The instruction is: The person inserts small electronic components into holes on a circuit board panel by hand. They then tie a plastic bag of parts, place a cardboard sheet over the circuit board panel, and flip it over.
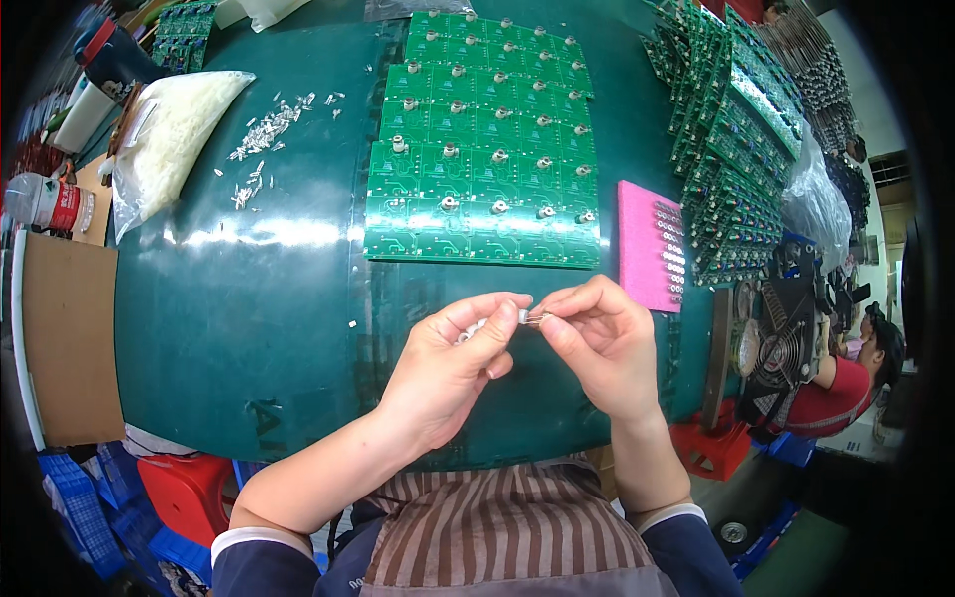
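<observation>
In front of my body, both hands meet over the near edge of the green table. My left hand [446, 350] pinches a small white cylindrical part [524, 316] between thumb and forefinger. More small white pieces [470, 332] show in the curl of its fingers. Thin metal leads [538, 319] stretch from the white part to my right hand [609, 346], whose thumb and forefinger close on their far end. Just beyond my hands lie overlapping green circuit boards [477, 239], with round whitish components standing on them in rows.
Right of the boards, a pink foam block [642, 254] holds a row of small parts. Stacked circuit boards [731, 189] line the right side. At the left are loose white pieces [267, 129] and a clear bag [179, 139] of pale parts. A person in red [836, 398] sits farther right.
</observation>
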`<state>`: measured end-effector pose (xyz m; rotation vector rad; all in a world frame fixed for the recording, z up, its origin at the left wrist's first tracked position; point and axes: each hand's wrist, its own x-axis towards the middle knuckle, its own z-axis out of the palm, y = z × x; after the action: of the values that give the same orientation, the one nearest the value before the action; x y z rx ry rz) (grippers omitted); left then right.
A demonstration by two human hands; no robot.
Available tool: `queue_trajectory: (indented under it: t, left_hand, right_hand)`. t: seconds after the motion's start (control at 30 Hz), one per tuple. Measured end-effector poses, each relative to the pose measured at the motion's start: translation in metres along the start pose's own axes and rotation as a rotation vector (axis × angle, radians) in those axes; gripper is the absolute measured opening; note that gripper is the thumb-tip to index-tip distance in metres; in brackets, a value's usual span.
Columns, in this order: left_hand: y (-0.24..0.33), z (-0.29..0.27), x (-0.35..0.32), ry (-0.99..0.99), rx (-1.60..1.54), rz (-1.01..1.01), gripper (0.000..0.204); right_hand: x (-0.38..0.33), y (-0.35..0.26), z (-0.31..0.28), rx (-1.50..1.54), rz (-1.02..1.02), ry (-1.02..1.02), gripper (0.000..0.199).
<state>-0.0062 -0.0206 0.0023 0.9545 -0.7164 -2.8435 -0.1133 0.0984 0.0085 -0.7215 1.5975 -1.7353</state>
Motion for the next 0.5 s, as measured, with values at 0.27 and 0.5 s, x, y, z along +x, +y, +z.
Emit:
queue_trajectory:
  t: [0.27,0.5]
  left_hand:
    - [-0.001,-0.003,0.001,0.002,-0.003,-0.002,0.026]
    - [0.0,-0.013,0.003,0.005,-0.049,0.078,0.038]
  right_hand:
    - [0.003,0.002,0.0,0.027,0.003,-0.013,0.011]
    - [0.025,0.003,0.014,-0.297,-0.174,0.035,0.006]
